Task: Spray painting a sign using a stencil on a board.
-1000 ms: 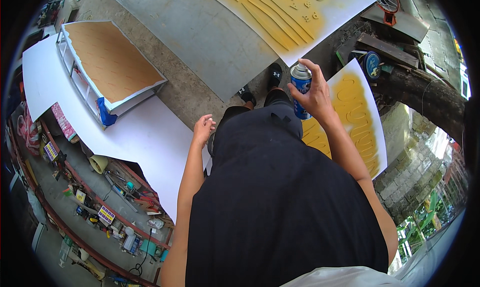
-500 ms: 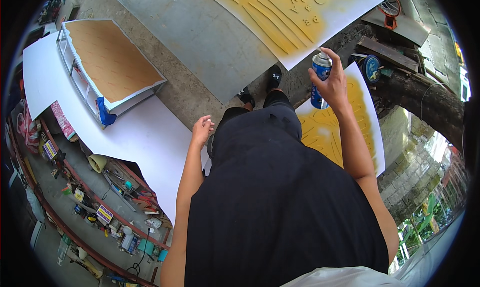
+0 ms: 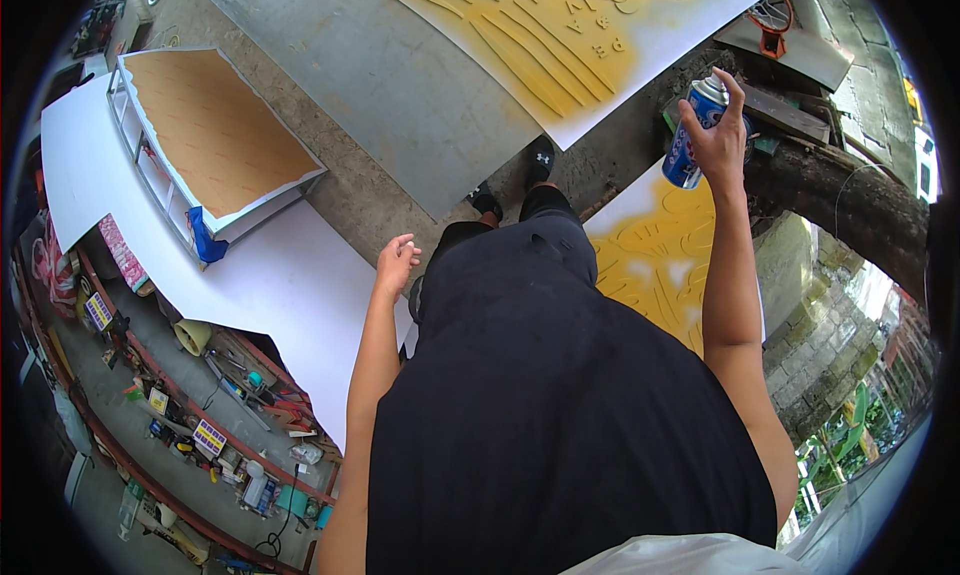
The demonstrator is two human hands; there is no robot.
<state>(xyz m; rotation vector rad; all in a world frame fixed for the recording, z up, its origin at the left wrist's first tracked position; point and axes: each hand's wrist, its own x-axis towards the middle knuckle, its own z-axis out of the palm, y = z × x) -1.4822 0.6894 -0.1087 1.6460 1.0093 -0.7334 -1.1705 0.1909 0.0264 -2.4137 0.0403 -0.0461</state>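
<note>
My right hand is wrapped round a blue spray can with a silver top, its index finger at the nozzle. The can is tilted and held out to the right, near the corner of a white sheet with raised strips and letters coated yellow. Below it, partly hidden by my right arm, lies a second white sheet with yellow-coated raised shapes. On the other side, my left hand hangs in the air by my leg. Its fingers are loosely curled and apart, and I see nothing held in them.
A grey metal sheet lies ahead under the first sheet. At left, a framed box with a brown panel rests on white board. Tools crowd a red-edged rack. A log lies at right.
My right hand has moved right and slightly forward with the spray can, which now tilts more. My left hand has barely moved. The whole view has shifted a little.
</note>
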